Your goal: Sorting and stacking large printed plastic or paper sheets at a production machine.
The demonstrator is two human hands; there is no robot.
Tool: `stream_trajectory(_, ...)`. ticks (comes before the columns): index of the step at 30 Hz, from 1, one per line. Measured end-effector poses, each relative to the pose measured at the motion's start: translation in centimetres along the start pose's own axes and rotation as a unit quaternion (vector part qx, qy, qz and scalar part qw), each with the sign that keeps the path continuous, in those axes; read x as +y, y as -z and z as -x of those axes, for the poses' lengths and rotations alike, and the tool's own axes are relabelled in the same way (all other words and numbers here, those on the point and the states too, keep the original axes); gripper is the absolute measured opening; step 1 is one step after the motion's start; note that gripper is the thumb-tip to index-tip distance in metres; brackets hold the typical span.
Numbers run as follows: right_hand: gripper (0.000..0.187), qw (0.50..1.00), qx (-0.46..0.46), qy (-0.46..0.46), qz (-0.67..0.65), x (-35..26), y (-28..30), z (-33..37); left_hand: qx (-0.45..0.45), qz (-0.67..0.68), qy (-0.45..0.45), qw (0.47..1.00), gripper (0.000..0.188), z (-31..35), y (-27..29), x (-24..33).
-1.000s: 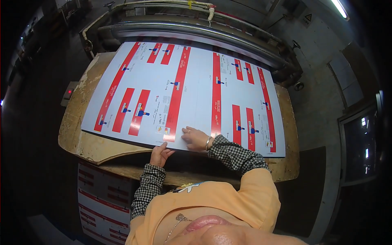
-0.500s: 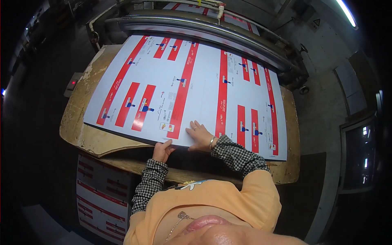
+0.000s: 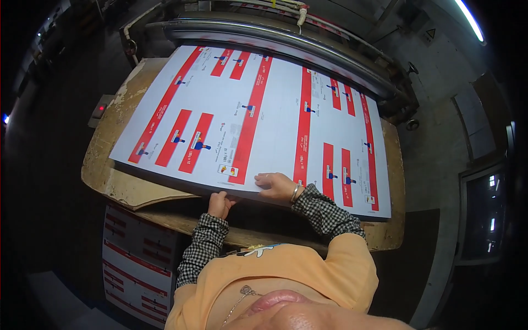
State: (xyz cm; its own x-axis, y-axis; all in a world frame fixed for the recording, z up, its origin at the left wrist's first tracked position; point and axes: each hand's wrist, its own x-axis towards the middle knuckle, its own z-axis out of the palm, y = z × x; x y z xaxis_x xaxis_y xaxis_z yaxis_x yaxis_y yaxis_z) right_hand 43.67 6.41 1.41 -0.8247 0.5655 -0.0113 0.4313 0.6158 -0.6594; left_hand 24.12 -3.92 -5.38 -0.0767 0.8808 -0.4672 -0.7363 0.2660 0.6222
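Note:
A large printed sheet (image 3: 280,126), white with red bands and small blue figures, lies on a worn wooden table (image 3: 104,176). Its far edge is at a metal roller. At the middle of the sheet's near edge, my left hand (image 3: 221,205) is closed on the edge, some fingers hidden below it. Just right of it my right hand (image 3: 278,186), with a bracelet at the wrist, has its fingers drawn together at the same edge, thumb low. A dark band shows under the near edge; I cannot tell how many layers lie there.
The long metal roller (image 3: 275,41) of a machine spans the far side, with a handwheel (image 3: 412,124) at its right end. A switch box (image 3: 100,110) with a red light sits left of the table. More printed sheets (image 3: 137,269) are stacked low at the lower left.
My right hand has drawn back from lying spread on the sheet to its near edge, and its fingers have closed. The sheet's near edge looks slightly raised. My left hand has barely moved.

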Motion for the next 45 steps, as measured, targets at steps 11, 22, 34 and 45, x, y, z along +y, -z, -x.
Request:
stream_trajectory(11,0.045,0.966,0.116,-0.216,0.085,5.6,0.8,-6.7,0.002,-0.008,0.014,1.0,0.031,0.0,-0.7,0.2)
stream_trajectory(22,0.063,0.984,-0.09,-0.04,0.152,-0.9,0.6,-1.5,-0.109,0.005,0.011,0.994,0.032,-0.1,1.5,-0.2)
stream_trajectory(34,0.039,0.999,-0.017,0.005,-0.038,-1.0,0.7,-0.7,0.027,0.008,0.014,1.0,0.037,0.4,-0.7,0.5)
stream_trajectory(45,0.043,0.985,0.029,-0.17,-0.009,4.3,1.9,-6.7,0.009,-0.009,0.018,1.0,0.03,0.5,-1.1,0.9)
